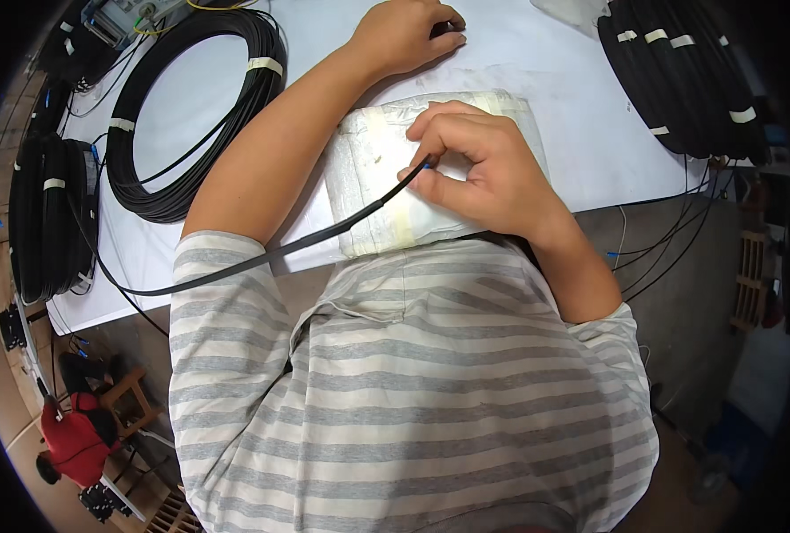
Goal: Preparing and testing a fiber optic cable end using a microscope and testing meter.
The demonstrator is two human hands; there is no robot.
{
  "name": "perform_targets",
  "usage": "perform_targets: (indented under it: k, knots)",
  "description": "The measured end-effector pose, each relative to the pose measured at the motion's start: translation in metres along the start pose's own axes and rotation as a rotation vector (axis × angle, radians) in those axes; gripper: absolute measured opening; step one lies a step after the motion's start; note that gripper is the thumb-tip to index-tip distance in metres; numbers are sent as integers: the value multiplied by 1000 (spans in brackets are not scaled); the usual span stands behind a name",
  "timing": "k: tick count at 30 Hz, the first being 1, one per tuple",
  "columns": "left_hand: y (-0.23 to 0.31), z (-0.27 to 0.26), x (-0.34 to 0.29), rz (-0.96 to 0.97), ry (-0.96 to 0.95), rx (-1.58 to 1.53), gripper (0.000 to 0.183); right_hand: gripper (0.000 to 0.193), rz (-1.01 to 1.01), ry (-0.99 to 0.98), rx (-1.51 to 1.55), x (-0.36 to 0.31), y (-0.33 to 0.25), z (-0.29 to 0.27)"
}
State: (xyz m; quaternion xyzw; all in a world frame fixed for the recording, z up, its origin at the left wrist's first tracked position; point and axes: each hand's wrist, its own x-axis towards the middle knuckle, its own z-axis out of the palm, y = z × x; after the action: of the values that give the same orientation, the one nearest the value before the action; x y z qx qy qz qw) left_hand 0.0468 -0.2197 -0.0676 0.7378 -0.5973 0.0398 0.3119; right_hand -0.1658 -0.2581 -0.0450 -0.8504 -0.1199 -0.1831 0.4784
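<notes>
The right hand (484, 173) pinches the blue-tipped end of a black cable (262, 258) over a taped white pad (368, 178) on the counter (581, 107). The left hand (404, 35) lies curled farther off (grip contents unclear). Advisable: a short grip near the tip, with slack kept clear.

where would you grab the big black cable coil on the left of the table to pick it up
Probably at the near-left arc of the black cable coil, beside a white tape band, coming from above with fingers hooking through the open centre. The bands keep the loops bundled there. Both hands are busy: the right hand pinches a black cable, and the left hand rests on the table.
</notes>
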Motion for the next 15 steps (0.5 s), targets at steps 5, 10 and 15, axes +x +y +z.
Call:
perform_targets:
  k: [5,10,15]
  knots:
    - [6,-5,0,-8,-14,1,28,23,4,47,20,0,4,3]
    - [5,-4,0,-1,-11,15,28,24,18,12,33,-1,3,-1]
    - [7,-6,-2,-9,-20,-7,28,24,17,32,18,0,1,2]
